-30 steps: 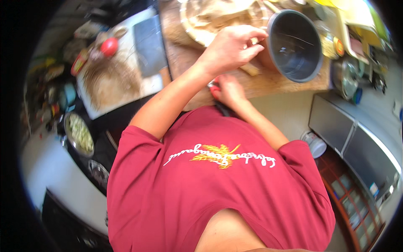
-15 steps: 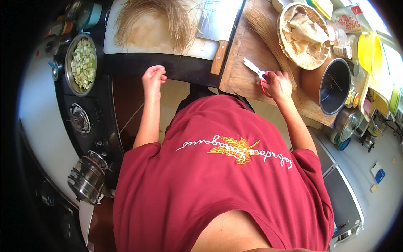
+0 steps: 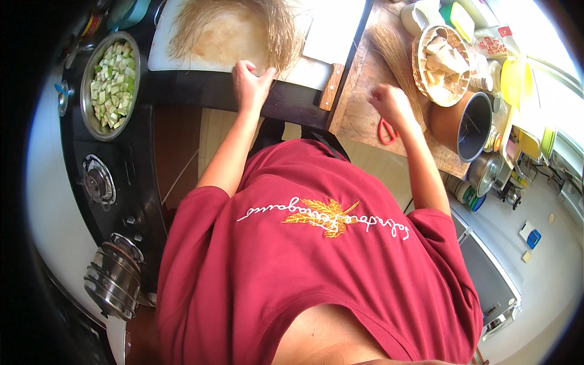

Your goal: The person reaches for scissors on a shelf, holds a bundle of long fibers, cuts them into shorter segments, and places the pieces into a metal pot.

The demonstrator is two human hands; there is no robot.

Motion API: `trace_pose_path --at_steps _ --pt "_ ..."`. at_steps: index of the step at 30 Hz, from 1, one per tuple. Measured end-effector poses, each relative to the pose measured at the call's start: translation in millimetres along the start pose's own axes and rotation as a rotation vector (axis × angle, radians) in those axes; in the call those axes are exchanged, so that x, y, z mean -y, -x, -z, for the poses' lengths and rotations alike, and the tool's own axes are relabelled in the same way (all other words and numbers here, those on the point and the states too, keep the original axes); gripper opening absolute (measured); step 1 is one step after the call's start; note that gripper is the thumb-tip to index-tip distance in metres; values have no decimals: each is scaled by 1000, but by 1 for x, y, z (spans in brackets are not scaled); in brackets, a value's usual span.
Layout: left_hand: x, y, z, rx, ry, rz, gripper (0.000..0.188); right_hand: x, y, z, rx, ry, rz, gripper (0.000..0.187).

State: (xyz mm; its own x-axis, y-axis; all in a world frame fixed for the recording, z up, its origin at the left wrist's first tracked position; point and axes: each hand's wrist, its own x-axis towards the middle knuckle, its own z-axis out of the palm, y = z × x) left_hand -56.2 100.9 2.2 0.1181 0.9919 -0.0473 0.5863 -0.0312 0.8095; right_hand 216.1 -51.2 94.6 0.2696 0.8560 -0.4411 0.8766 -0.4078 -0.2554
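Note:
My left hand is at the front edge of the white cutting board, its fingers curled. Close to its thumb are the loose ends of a bundle of thin dry brown strands lying on the board. Whether it grips any strand cannot be made out. My right hand is over the wooden table with bent, closed fingers; what they hold, if anything, is hidden. Beside its wrist shows the red handle of the scissors; their blades are out of sight. A second straight bundle of strands lies just beyond that hand.
A cleaver's wooden handle juts over the board's right edge. Right of the strands stand a paper-lined woven basket and a brown pot. At left are a steel bowl of diced green vegetable and a gas burner.
My left hand has moved right and up to the board's edge. My right hand has let go of the scissors' handle and shifted slightly up. The view has shifted a little.

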Motion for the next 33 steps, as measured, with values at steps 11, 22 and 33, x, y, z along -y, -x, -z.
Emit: trace_pose_path --at_steps 11,22,33 --pt "0 -77 -18 77 312 134 66 94 -67 -82 -252 -162 182 13" --pt "-38 -106 -71 160 -23 274 85 104 -73 -90 -102 65 178 13" --pt "-10 -134 -69 290 238 560 26 44 15 30 -704 -313 -3 6"
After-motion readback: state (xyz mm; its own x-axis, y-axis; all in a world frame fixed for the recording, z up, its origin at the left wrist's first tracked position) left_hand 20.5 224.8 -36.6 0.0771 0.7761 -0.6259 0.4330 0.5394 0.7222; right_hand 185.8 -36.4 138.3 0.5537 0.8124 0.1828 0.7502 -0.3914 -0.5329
